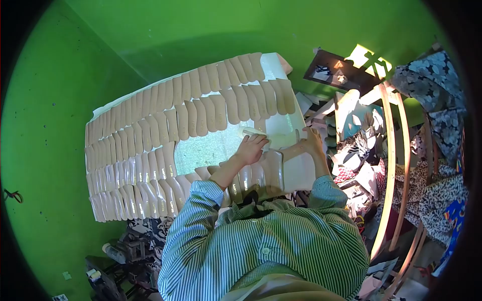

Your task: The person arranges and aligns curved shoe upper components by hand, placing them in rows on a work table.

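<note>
Lying between left hand (pixel 251 149) and right hand (pixel 313 144), their grip unclear, is a tan piece (pixel 291 152).

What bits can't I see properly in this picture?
- Head view: lettering on the insoles, too small to read.
- Head view: palm of the left hand, hidden by the hand's back.
- Head view: outer side of the floral cloth, cut off by dark edge.

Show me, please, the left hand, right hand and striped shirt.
Left hand (pixel 251 149): head view, back of the hand.
Right hand (pixel 313 143): head view, back of the hand.
Striped shirt (pixel 288 236): head view, front.
</note>
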Demonstrator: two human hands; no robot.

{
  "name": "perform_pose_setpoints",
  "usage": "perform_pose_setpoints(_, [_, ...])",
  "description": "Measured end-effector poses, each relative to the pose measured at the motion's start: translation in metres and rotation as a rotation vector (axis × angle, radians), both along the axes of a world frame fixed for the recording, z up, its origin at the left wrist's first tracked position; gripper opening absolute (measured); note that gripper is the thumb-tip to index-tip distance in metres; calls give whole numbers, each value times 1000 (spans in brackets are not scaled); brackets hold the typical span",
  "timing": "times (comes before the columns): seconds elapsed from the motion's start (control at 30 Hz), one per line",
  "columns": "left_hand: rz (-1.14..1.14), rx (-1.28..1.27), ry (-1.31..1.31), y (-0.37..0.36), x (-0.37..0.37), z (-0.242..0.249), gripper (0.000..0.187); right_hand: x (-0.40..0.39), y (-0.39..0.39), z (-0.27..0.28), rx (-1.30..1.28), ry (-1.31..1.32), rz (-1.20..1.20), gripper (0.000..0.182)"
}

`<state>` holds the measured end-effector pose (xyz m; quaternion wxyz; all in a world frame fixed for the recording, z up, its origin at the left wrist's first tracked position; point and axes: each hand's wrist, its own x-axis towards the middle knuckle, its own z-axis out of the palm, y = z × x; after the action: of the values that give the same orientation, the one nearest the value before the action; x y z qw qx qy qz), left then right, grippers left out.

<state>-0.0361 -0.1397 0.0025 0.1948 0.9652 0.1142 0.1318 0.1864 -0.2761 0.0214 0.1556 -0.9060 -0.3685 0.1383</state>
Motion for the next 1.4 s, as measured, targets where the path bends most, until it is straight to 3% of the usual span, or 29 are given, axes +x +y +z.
perform_pose_setpoints(0.07, [9, -46, 142, -1, -2, 3, 48, 4, -9, -7, 31, 25, -52, 44])
perform_pose_setpoints(0.13, [13, -56, 189, -1, 1, 5, 48, 7, -15, -8, 130, 314, -81, 49])
perform_pose_setpoints(0.27, [21, -40, 335, -3, 1, 6, 50, 5, -22, -10, 181, 270, -32, 46])
perform_pose_setpoints(0.4, [20, 13, 389, -8, 1, 2, 53, 4, -23, -2, 155, 205, 3, 32])
perform_pose_setpoints(0.47, [26, -148, 431, -5, 2, 6, 52, 4, -22, 11, 134, 226, -7, 28])
perform_pose_setpoints(0.53, [27, -174, 419, -6, -1, 5, 51, 6, -22, 25, 279, 159, 62, 23])
perform_pose_setpoints(0.83, [109, -306, 202, -22, -4, 28, 48, -21, -31, 115, 402, 134, 57, 24])
perform_pose_setpoints(0.97, [129, -169, -17, -36, -4, 30, 49, -34, -24, 111, 463, 110, 166, 17])
perform_pose_setpoints(1.07, [123, -85, -127, -47, 0, 28, 50, -37, -20, 101, 444, 165, 176, 24])
perform_pose_setpoints(1.27, [237, -246, 173, -69, 3, 51, 43, -44, -22, 94, 344, 161, 112, 21])
perform_pose_setpoints(1.4, [177, -208, 205, -70, 9, 27, 35, -43, -27, 85, 429, 139, 79, 21])
